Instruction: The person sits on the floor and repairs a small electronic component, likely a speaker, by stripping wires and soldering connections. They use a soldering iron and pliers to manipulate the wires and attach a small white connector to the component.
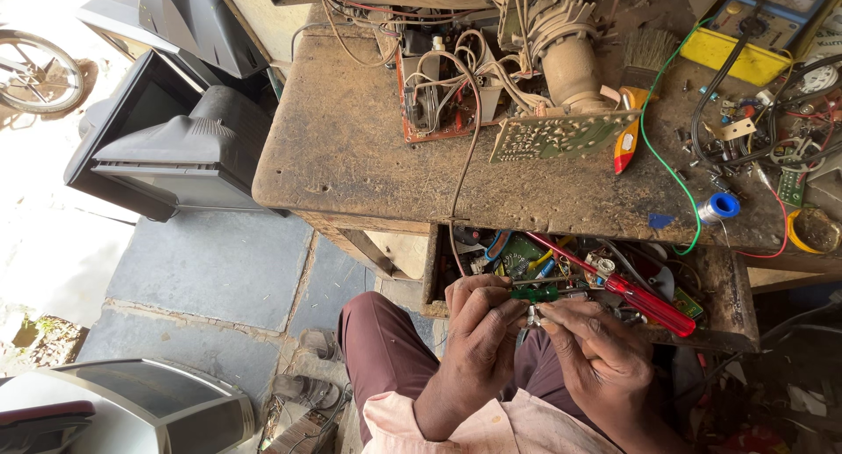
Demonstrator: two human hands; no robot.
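Hands: person's left hand (481, 318) and right hand (589, 338) meet over the lap at six o'clock, fingertips pinched together on a small metal part (532, 314) held between them; both are clenched on it, though what the part is cannot be told.
Part's place: it sits in the gap between the two hands, touching both, just below the lip of the open drawer (737, 287).
Axis: the part looks to stand roughly upright; the left hand closes from nine o'clock, the right from three o'clock, neither clearly nearer.
Nearby tools: a green-handled tool (537, 291) lies at twelve o'clock of the fingers, and a red-handled screwdriver (645, 300) slants off toward two o'clock.
Bench: worn wooden workbench (368, 147) beyond, bearing a circuit board (557, 135) and a yellow multimeter (754, 33).
Floor: old television sets (175, 147) at ten o'clock.
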